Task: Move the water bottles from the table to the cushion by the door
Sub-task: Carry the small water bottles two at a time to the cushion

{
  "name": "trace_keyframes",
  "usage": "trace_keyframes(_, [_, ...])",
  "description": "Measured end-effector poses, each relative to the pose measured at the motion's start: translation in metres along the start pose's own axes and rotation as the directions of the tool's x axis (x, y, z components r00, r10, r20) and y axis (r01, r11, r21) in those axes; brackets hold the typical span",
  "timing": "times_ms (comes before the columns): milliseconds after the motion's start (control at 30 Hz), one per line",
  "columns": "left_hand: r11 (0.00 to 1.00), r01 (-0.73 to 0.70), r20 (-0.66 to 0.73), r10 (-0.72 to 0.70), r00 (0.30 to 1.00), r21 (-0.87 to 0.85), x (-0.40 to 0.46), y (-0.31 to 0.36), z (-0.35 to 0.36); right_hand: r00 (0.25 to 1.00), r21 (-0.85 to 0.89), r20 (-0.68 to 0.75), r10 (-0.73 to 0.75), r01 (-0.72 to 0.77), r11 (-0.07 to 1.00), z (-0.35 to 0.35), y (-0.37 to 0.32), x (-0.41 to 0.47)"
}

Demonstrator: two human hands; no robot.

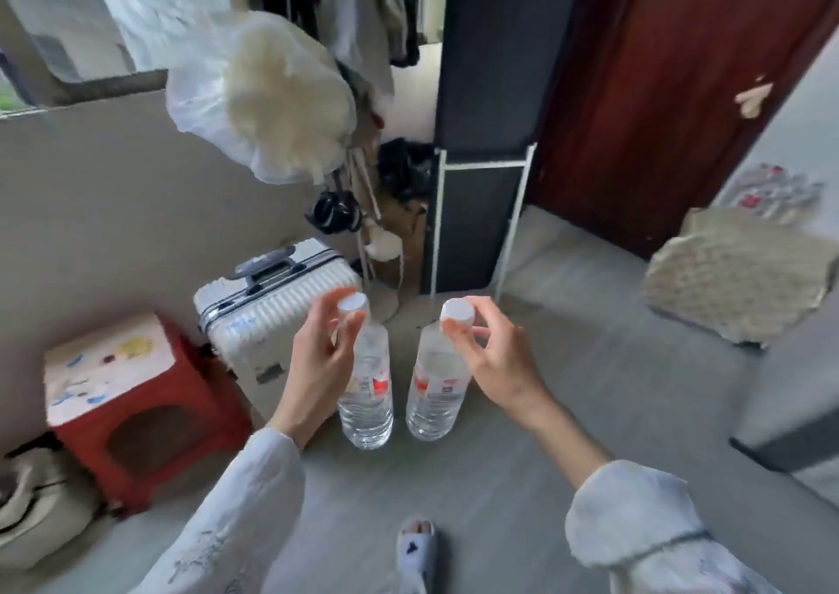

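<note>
Mid-carry: left hand (324, 348) pinching the neck of one clear water bottle (367, 393), right hand (488, 353) pinching another bottle (436, 389), both hanging above grey floor. Next, probably: walking to the beige cushion (735, 275) beside the red-brown door (658, 94), lowering both.

Left hand (324, 348), right hand (488, 350), fingertips pinched.
</note>
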State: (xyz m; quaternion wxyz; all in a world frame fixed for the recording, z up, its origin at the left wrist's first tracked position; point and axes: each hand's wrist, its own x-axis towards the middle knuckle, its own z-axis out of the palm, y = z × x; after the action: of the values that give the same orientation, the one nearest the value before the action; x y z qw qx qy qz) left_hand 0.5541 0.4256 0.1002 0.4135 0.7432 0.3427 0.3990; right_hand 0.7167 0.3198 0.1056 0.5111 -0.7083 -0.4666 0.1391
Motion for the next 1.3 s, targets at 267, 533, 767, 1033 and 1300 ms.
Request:
trace_keyframes(267, [0.977,-0.104,0.288,0.155,0.945,-0.184,0.130,0.034,0.205,0.950,-0.168,-0.298,0.088,-0.143,0.975,-0.152,0.107,0.084])
trace_keyframes(533, [0.948,-0.141,0.500,0.273,0.822,-0.287,0.216,0.089,0.387,0.811,-0.162,-0.557,0.181,-0.319,0.934,-0.288,0.175,0.136])
trace_keyframes(767, [0.941,-0.106,0.600,0.289,0.746,-0.320,0.252,0.118,0.530,0.745,-0.163,-0.634,0.210,-0.393,0.905,-0.388,0.252,0.176])
trace_keyframes(1033, [0.938,-0.109,0.577,0.291,0.763,-0.328,0.300,0.170,0.696,0.787,-0.231,-0.593,0.170,-0.368,0.901,-0.533,0.330,0.239])
trace_keyframes(1300, [0.938,-0.076,0.607,0.279,0.744,-0.338,0.360,0.203,0.844,0.755,-0.202,-0.624,0.203,-0.406,0.891,-0.649,0.416,0.309])
